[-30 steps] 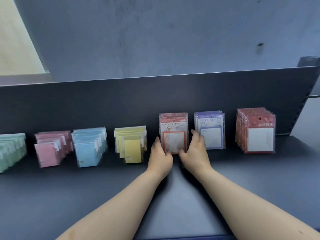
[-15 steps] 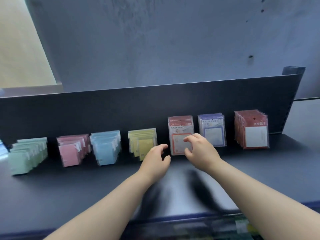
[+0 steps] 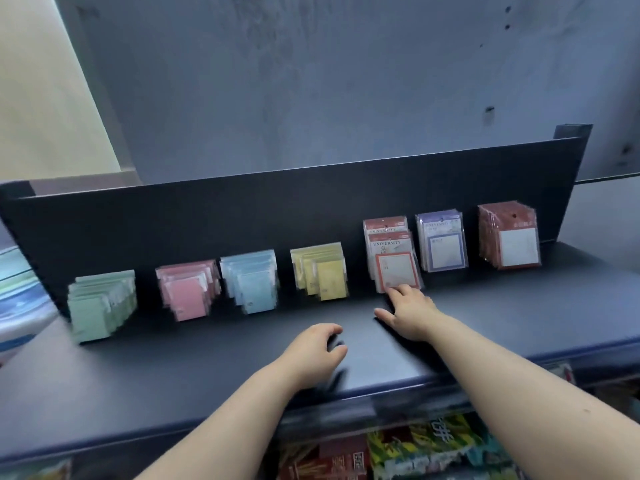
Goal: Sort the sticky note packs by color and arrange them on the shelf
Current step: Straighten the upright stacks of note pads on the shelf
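Note:
Sticky note packs stand in rows against the back panel of a dark shelf: green, pink, light blue, yellow, red-framed "University" packs, purple-framed packs and dark red packs. My right hand reaches to the foot of the red-framed packs, fingertips touching the front pack's lower edge. My left hand hovers over the shelf nearer the front edge, fingers loosely curled, holding nothing.
The shelf's tall dark back panel runs behind all the rows, with a grey wall above. Below the front edge lies a lower shelf with colourful packaged goods. More goods show at the far left.
Both hands have drawn back from the red-framed packs toward the shelf's front. The left hand has let go and moved away; the right only touches the front pack's base. The view has pulled back.

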`<state>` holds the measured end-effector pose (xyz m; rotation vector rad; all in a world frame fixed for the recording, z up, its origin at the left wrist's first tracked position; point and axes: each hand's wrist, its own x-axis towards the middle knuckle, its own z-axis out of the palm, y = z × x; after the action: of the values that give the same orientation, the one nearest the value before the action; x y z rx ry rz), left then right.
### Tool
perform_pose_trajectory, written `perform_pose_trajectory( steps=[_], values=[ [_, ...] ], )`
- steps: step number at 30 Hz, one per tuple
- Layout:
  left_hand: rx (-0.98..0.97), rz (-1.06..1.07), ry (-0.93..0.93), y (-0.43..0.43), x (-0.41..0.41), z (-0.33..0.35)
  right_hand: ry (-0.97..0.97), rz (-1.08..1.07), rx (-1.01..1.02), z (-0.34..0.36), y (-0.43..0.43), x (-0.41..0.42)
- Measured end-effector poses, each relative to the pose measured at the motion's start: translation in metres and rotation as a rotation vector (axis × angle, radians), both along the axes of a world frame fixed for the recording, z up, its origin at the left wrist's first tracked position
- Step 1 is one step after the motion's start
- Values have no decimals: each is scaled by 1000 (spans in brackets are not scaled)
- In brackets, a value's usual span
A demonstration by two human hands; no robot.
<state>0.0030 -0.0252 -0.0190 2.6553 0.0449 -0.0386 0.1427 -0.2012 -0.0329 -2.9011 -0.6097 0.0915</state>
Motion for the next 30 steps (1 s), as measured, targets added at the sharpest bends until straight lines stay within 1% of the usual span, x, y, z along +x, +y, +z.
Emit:
perform_pose_trajectory(
  steps=[2, 4, 8, 11, 14, 17, 21, 26, 30],
  values=[
    [4, -9, -3, 2, 1, 1, -10, -9, 10, 2, 1, 8],
    [36, -7, 33, 1, 5, 0, -19, 5, 2, 5, 0, 15],
    [194, -10, 108, -2, 28, 6, -19, 56, -9, 4, -2, 29],
    [212, -48, 123, -12, 52, 11, -3, 113, -19, 5, -3, 42],
    [169, -91, 82, -32, 83, 8, -5, 174, -43, 9, -9, 54],
    [76, -88, 19, -51, 110, 3, -14, 240, -43, 8, -13, 63],
    [-22, -1, -39, -69, 140, -3, 3, 291, -10, 6, -16, 75],
    [-129, 109, -98, -71, 155, -13, -11, 325, 31, 3, -14, 81],
    [-155, 150, -116, -69, 158, -17, -57, 344, 70, 1, -20, 82]
  ],
)
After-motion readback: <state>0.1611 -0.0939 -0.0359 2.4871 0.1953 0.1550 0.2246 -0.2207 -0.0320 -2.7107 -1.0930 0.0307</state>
